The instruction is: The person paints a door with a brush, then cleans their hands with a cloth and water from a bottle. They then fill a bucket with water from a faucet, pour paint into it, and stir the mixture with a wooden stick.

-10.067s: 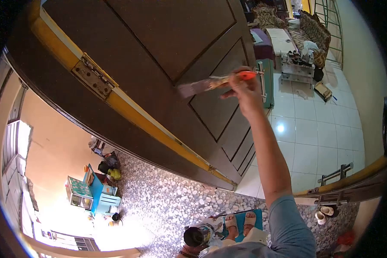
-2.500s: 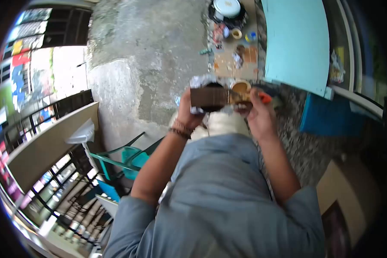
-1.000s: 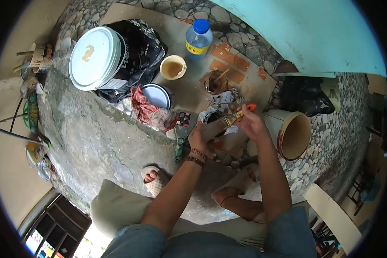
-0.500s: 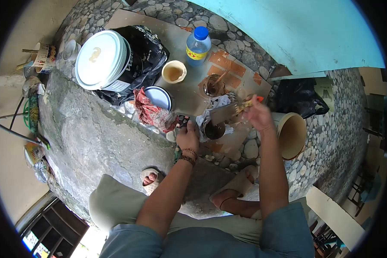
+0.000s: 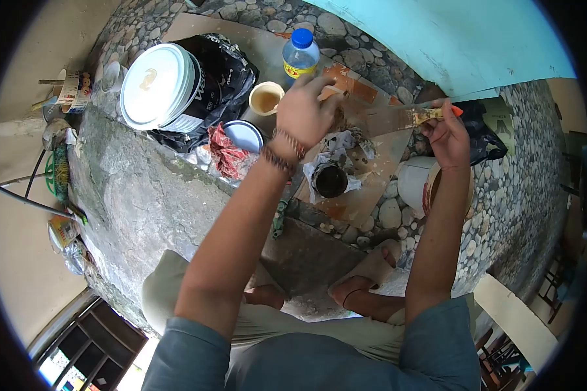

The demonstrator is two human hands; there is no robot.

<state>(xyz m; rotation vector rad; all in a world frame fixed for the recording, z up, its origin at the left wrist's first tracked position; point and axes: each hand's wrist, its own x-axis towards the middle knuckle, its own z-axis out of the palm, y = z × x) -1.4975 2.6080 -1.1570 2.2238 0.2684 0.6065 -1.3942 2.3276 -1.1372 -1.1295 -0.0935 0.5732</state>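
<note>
My right hand (image 5: pixel 448 133) grips the handle of a wide scraper (image 5: pixel 398 119), its blade pointing left over the cardboard. My left hand (image 5: pixel 306 107) reaches over the cardboard with its fingers apart, holding nothing that shows. It is beside a cream cup (image 5: pixel 266 98) and below a bottle with a blue cap (image 5: pixel 301 55). An open can of dark contents (image 5: pixel 330 180) stands on crumpled stained cloth (image 5: pixel 346 144). The brown jar behind my left hand is mostly hidden. A red rag (image 5: pixel 227 153) lies beside a round lid (image 5: pixel 243 136).
A large white-lidded bucket (image 5: pixel 153 88) stands on black plastic at the upper left. To the right are a pale cylindrical container (image 5: pixel 414 182), partly behind my right forearm, and a black bag (image 5: pixel 486 133). Pebbled ground (image 5: pixel 489 215) and a stone slab (image 5: pixel 143 182) surround the cardboard.
My left hand has left the dark item near the red rag and moved up toward the bottle and jar. My right hand has carried the scraper up and right, away from the dark can.
</note>
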